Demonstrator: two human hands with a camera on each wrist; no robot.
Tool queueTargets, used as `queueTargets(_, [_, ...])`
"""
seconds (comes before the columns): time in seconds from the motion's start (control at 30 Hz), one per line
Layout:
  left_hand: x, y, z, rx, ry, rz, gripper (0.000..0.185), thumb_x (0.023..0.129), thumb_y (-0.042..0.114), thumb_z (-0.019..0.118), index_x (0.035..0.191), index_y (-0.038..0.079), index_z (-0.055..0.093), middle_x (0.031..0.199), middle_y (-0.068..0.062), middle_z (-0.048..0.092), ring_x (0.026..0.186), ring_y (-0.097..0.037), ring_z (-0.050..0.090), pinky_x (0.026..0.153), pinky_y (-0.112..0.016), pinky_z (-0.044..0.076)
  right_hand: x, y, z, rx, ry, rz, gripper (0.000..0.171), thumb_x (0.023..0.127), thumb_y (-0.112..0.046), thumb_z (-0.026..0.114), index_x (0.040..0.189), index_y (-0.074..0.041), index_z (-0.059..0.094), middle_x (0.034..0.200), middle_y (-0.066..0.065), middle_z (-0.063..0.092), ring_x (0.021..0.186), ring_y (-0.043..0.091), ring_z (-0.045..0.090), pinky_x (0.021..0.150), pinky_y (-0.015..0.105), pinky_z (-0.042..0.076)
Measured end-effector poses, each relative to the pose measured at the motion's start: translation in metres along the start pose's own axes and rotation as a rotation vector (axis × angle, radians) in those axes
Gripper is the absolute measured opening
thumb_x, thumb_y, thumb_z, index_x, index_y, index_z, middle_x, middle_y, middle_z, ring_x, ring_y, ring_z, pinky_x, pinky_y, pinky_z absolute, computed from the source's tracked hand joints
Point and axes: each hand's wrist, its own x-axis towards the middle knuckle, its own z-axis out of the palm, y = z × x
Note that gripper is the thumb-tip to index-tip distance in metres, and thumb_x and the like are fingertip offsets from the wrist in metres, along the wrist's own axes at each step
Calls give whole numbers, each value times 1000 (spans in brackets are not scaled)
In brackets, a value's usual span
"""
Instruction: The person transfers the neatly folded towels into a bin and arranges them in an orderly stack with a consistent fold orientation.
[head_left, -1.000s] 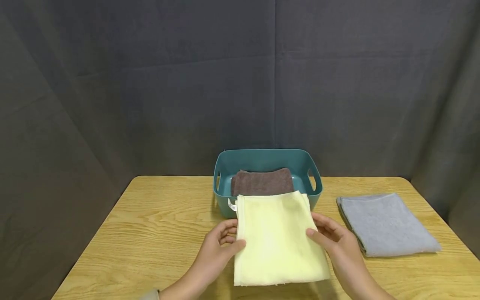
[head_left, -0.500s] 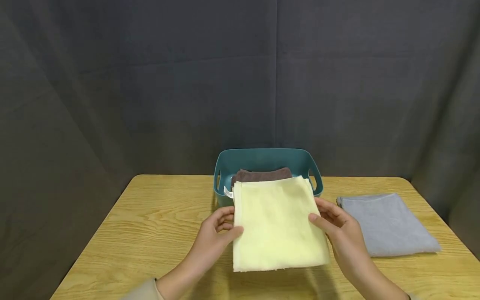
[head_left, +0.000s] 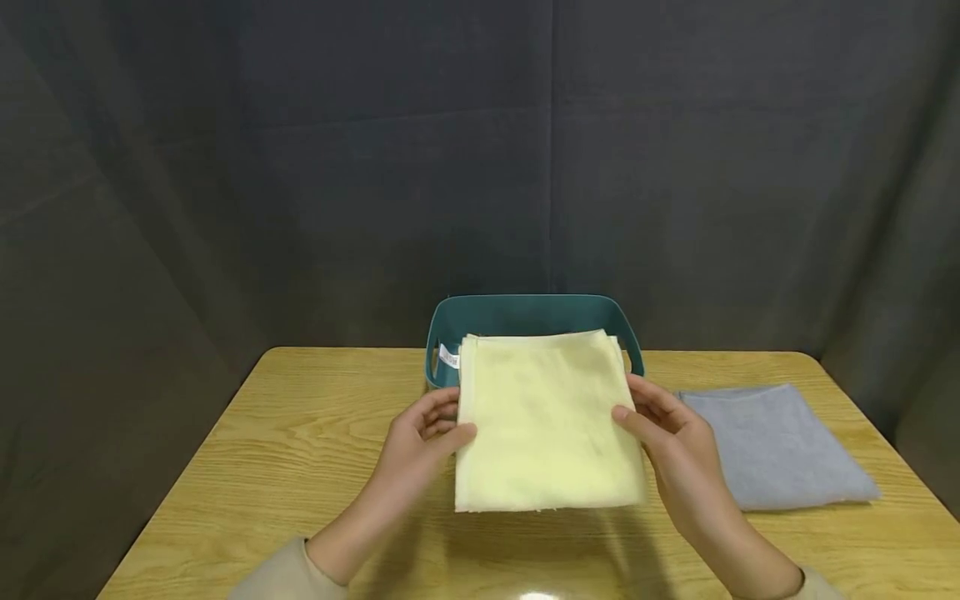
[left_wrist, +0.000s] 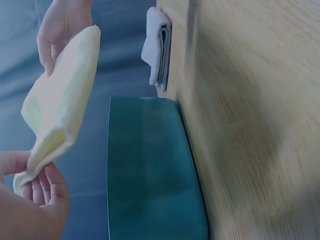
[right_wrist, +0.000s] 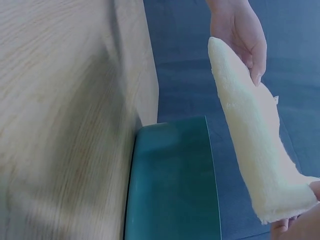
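- Towel of pale yellow cloth, folded square (head_left: 543, 425), hangs in the air, apart from the light wood-grain table (head_left: 300, 458) below.
- The left hand (head_left: 420, 437) and right hand (head_left: 678, 442) pinch its opposite side edges, thumbs on top.
- A teal, round-cornered plastic basket (head_left: 525, 315) stands near the table's far edge.
- The table's left edge lies well apart from the left hand; a folded grey-blue cloth (head_left: 783, 450) narrows the right side.
- Since half a second ago, the towel has moved farther forward, hiding the brown cloth seen earlier in the basket.
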Motion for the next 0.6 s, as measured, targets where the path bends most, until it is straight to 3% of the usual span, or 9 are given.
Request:
queueTargets(0.23, [9, 0, -2, -17, 23, 26, 42, 93, 6, 67, 134, -1, 56, 115, -15, 62, 101, -24, 60, 81, -23, 51, 7, -3, 4, -10, 11, -91, 47, 94, -16, 70, 136, -2, 55, 114, 0, 62, 105, 14, 57, 86, 20, 50])
queueTargets(0.6, [27, -3, -2, 4, 68, 36, 42, 93, 6, 68, 134, 0, 57, 118, -15, 62, 105, -26, 60, 86, -27, 51, 24, -5, 8, 7, 17, -99, 45, 95, -15, 69, 137, -3, 55, 113, 0, 61, 103, 15, 56, 85, 20, 50])
